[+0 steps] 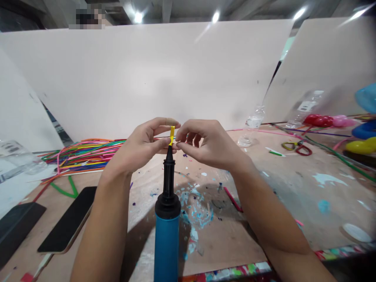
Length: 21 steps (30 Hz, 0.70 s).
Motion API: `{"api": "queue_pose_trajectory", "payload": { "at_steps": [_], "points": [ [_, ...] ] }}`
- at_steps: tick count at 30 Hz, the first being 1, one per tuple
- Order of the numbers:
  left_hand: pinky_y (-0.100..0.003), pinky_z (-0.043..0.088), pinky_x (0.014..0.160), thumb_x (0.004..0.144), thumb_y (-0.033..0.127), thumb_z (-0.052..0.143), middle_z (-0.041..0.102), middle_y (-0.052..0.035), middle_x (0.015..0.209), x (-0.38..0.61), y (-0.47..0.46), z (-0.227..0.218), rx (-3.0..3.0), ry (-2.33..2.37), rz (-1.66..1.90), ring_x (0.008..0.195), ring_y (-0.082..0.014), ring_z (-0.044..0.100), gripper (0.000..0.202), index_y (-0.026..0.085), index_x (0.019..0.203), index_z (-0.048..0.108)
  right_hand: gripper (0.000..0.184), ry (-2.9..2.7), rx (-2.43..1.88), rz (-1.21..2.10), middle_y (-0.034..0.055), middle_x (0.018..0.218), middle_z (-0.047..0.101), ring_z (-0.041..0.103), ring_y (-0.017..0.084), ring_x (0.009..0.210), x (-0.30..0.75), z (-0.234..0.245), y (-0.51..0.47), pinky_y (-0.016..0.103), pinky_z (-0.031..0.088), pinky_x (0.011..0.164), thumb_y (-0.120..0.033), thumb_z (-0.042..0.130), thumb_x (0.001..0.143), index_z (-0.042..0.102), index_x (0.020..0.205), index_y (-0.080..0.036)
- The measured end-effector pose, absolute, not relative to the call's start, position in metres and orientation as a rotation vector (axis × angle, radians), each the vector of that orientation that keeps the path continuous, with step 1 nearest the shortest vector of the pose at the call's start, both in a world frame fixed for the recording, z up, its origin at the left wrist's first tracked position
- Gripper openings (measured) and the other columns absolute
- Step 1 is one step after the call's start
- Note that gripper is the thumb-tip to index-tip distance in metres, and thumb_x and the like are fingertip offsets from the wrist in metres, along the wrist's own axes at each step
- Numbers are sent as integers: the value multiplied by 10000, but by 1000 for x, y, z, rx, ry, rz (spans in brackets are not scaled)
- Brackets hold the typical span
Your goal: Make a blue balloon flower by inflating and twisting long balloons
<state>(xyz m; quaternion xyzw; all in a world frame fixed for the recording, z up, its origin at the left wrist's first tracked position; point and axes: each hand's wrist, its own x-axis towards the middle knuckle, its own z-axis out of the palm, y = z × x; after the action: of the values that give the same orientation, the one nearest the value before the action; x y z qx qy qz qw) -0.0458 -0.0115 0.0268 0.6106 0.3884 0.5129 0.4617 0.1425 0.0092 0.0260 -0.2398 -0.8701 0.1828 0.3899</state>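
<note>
A blue hand pump (166, 246) with a black top stands upright in front of me, its black nozzle (169, 154) pointing up. At the nozzle's tip is a short yellow piece of uninflated balloon (172, 132). My left hand (143, 143) pinches this yellow balloon between thumb and fingers, just above the nozzle. Close on the other side, my right hand (202, 139) has its thumb and fingertips drawn together beside the balloon. Whatever lies between those right fingertips is too small to make out.
A bundle of uninflated long balloons (88, 154) lies at the left, behind a phone (69, 219) and a dark box (17, 227). Scissors (296, 147), a plastic bottle (252, 123) and inflated balloons (323, 120) are at the right. White panels (147, 78) stand behind the table.
</note>
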Motion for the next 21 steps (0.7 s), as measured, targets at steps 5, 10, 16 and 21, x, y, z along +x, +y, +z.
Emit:
{"api": "queue_pose_trajectory", "payload": {
  "at_steps": [5,10,16,21],
  "points": [
    [-407,609,733,589,-32,718,697,-102,1002,-42,-20,33,1473,956,1293,1013,-351,668,445,148,995,690,84,-2225,-553,366,15,846,602,544,120,728,136,21,9,262,445,673,-144,538,815,514,888,-178],
    [-422,608,759,599,-66,657,697,-101,985,-43,-24,36,1428,977,1340,1051,-356,652,449,141,997,688,90,-2227,-530,253,11,845,582,532,121,720,131,16,8,263,419,668,-154,523,833,460,885,-191],
    [-369,609,712,608,-24,680,701,-87,975,-42,-24,33,1545,977,1321,942,-303,684,458,166,1025,687,116,-2235,-480,47,18,821,559,523,138,740,126,11,6,266,399,679,-92,464,801,437,846,-196],
    [-288,583,600,725,148,703,704,-79,900,-55,-20,33,1810,1063,1174,753,-221,694,368,185,1088,656,141,-2202,-429,102,-4,776,543,489,107,660,124,9,11,236,372,607,-87,499,772,425,828,-194]
  ]
}}
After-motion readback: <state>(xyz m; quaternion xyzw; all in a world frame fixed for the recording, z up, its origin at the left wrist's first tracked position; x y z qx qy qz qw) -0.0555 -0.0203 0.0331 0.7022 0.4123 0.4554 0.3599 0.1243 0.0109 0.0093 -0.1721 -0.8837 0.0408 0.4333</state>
